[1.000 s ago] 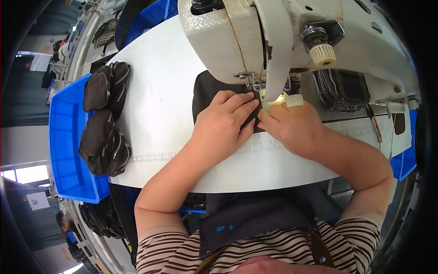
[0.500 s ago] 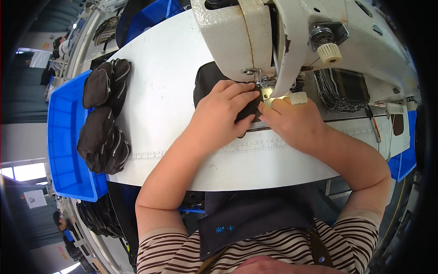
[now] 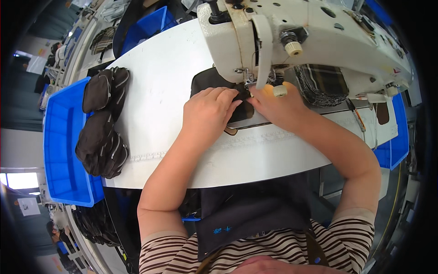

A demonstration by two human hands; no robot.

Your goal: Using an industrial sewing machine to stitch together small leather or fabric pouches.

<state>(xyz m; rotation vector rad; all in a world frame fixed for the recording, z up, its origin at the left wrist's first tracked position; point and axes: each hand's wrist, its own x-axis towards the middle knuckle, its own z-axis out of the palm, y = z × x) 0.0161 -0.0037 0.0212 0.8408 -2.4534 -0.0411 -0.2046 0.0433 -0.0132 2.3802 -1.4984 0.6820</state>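
A dark brown fabric piece lies under the head of a white sewing machine, with part of it hidden by my hands. My left hand grips the fabric left of the presser foot, fingers bent together and thumb close to the fingertips. At the right of the foot, my right hand pinches the fabric's edge, its fingertips partly behind the machine's white knob. Both hands are closed. A small tan-edged bit shows below the fabric by my left wrist.
Brown zippered pouches are piled at the table's left edge beside a blue bin. Stacked dark fabric pieces stand behind my right hand. An orange-and-black tool lies to the right. A ruler strip runs along the white table.
My left hand's fingers have drawn together from lying flatter on the fabric. Both hands remain beside the presser foot. The whole view has shifted, with the machine appearing lower and further left.
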